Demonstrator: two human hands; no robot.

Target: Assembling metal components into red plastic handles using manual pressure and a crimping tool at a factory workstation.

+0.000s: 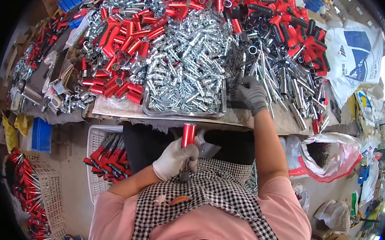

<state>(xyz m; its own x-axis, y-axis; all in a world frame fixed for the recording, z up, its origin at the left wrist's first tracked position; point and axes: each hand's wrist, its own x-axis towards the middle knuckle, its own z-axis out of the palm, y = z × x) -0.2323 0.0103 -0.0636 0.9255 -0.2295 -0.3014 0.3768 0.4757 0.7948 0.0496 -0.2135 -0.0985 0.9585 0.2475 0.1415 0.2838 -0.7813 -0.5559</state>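
Note:
My left hand (173, 158), in a white glove with grey fingers, is wrapped round a red metal tube (188, 135). The tube stands nearly upright before my apron, its round end facing up, and a dark part (184, 176) shows below the fingers. In a grey glove, my right hand (254, 94) reaches to the table with its fingers curled at the edge of a heap of small black springs or mesh-like parts (233, 70). What those fingers pinch is hidden. Beside it on the left stands a metal tray (186, 114) heaped with small silver fittings (186, 62).
Red tubes (120, 44) pile up behind and left of the tray. Long silver rods (272, 81) and red-black handles (295, 32) lie to the right. Below the table edge stand a white basket (96, 140) of red-black tools and an open white sack (333, 154).

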